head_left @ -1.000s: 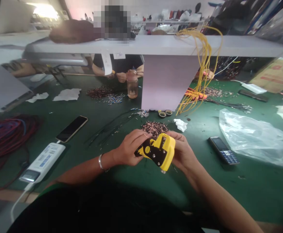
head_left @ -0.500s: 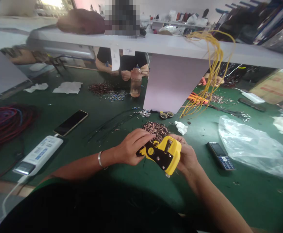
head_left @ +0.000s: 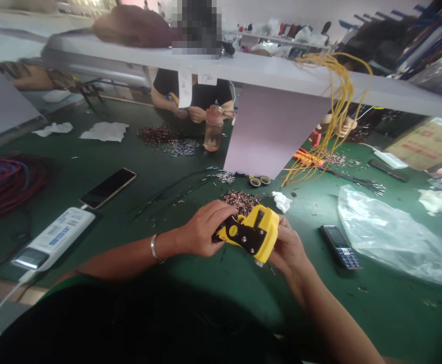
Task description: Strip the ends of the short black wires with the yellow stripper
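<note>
My left hand is closed round the handles of a yellow and black wire stripper. The tool lies tilted in front of me, its wide yellow head pointing right. Just behind that head is my right hand, its fingers bent and partly covered by the tool. What those fingers pinch is too small and hidden to make out. Beyond the stripper lies a pile of short copper-coloured pieces on the green table.
Left are a smartphone, a white power bank and coiled red cable. Right are a keypad phone and a plastic bag. A bottle stands before a co-worker. Yellow wires hang from the shelf.
My left fingers have closed further on the stripper's handles, and the gap at its lever has narrowed. The stripper and right hand have shifted slightly left; the view has moved a little.
</note>
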The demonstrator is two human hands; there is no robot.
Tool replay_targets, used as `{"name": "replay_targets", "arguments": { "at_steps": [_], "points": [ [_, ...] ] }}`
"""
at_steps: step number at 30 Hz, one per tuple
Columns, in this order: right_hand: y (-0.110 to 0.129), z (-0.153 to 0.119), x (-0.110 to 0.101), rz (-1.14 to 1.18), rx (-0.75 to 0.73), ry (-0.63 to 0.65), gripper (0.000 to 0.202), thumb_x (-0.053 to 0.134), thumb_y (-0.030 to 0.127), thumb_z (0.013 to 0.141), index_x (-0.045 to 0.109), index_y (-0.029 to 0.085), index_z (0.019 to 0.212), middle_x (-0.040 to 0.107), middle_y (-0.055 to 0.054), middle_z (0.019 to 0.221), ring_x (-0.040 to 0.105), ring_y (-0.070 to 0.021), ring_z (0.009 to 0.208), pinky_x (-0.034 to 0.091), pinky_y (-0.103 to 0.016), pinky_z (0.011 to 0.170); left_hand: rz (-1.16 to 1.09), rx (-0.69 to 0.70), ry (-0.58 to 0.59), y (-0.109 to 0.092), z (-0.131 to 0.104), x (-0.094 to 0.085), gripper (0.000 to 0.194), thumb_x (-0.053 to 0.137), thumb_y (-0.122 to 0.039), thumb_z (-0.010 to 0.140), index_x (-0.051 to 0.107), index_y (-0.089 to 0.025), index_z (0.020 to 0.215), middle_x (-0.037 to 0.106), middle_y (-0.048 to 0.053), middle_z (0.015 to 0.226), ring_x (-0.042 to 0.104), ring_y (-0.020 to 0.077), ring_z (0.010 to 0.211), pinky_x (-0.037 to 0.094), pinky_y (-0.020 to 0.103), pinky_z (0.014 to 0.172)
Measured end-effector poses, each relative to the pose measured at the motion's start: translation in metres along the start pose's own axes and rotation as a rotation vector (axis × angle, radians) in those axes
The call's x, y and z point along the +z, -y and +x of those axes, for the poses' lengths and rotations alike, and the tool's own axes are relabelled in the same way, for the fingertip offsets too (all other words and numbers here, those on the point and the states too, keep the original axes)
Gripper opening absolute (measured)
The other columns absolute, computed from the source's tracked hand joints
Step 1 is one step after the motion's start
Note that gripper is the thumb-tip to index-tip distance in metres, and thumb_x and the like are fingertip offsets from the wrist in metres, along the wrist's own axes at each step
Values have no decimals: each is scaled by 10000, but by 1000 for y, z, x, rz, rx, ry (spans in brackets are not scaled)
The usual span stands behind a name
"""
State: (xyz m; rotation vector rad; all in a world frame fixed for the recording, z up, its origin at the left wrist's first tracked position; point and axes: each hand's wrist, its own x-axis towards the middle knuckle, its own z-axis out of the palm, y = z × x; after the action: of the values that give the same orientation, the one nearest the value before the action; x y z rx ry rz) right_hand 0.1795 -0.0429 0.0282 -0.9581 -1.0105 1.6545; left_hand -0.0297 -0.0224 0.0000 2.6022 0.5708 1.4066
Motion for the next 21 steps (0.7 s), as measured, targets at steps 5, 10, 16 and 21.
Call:
{"name": "replay_targets", "arguments": {
  "at_steps": [5,10,16,21],
  "points": [
    [3,0,4,78,-1,21,97,755,258,585,677,204,566,479,42,375,271,-56,313,251,-200,332,1,-21,4,-1,-1,0,628,609,-162,747,427,-130,1347,618,160,1074,617,286,973,567,487,829],
    [7,0,8,147,7,56,66,719,188,567,669,171,528,483,40,355,235,-28,305,148,-172,326,-7,-27,-8,-2,-2,1,588,585,-136,736,451,-118,1307,627,159,1055,620,275,945,567,479,813],
    [4,0,6,171,-4,54,25,705,171,583,696,166,560,493,38,358,236,-23,300,163,-169,320,0,-55,17,-2,-4,1,579,577,-122,717,459,-126,1283,633,151,1043,626,269,943,568,469,818],
    [3,0,6,192,11,58,38,698,147,578,703,165,545,510,34,360,243,-16,293,160,-164,322,40,-52,20,-2,-3,0,525,579,-125,729,473,-122,1244,647,145,999,638,253,900,579,436,784]
  ]
}}
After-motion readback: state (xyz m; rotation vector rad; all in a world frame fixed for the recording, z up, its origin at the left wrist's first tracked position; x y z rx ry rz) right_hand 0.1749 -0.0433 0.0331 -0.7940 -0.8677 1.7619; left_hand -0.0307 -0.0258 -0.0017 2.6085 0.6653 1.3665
